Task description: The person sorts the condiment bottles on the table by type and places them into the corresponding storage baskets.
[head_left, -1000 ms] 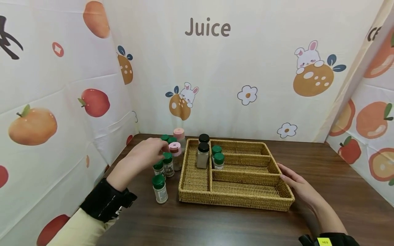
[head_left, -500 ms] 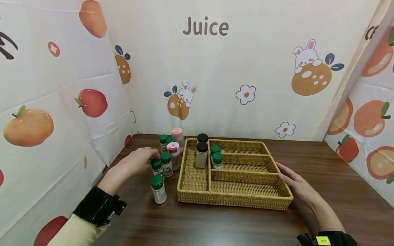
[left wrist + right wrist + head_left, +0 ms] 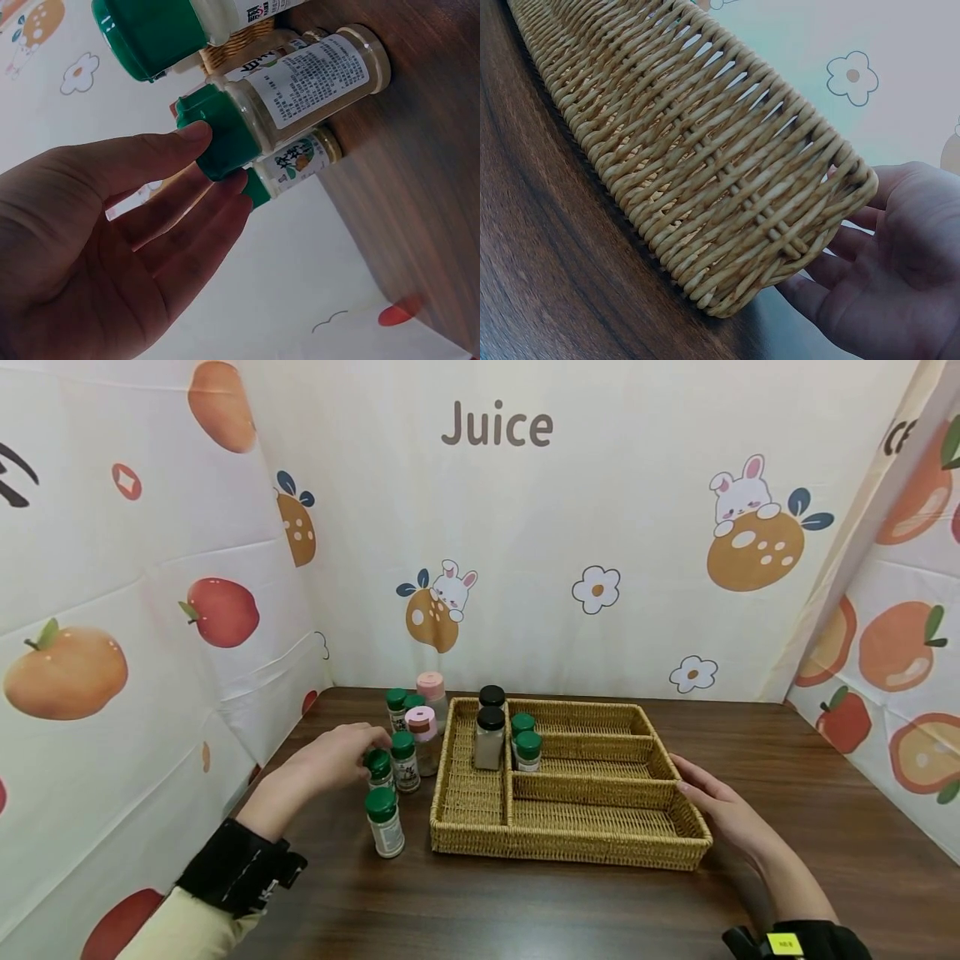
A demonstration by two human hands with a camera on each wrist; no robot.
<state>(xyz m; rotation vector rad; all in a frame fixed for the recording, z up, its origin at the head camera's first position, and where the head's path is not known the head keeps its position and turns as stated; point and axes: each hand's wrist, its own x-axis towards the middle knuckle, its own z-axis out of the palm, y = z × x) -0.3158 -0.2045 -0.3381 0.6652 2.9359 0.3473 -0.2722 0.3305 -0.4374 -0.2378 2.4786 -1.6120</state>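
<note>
My left hand (image 3: 341, 758) pinches the green cap of a seasoning bottle (image 3: 378, 768) standing on the table left of the basket. The left wrist view has the thumb on one side of this bottle's cap (image 3: 217, 131) and fingertips on the other. A second green-capped bottle (image 3: 386, 822) stands nearer the front, and another (image 3: 406, 762) stands just right of the held one. My right hand (image 3: 727, 810) touches the right end of the woven basket (image 3: 570, 847). In the right wrist view its fingers pass behind the basket's end wall (image 3: 780, 217), so their tips are hidden.
Two black-capped jars (image 3: 491, 739) stand in the basket's left compartment. Two green-capped bottles (image 3: 528, 752) stand in the middle right compartment. Behind my left hand are pink-capped jars (image 3: 422, 722) and more green-capped bottles (image 3: 397, 706). Printed cloth (image 3: 525, 527) surrounds the wooden table (image 3: 450, 902).
My left hand has come down and toward me from above the back bottles onto the green cap. The right hand stays at the basket's end. The view has shifted slightly.
</note>
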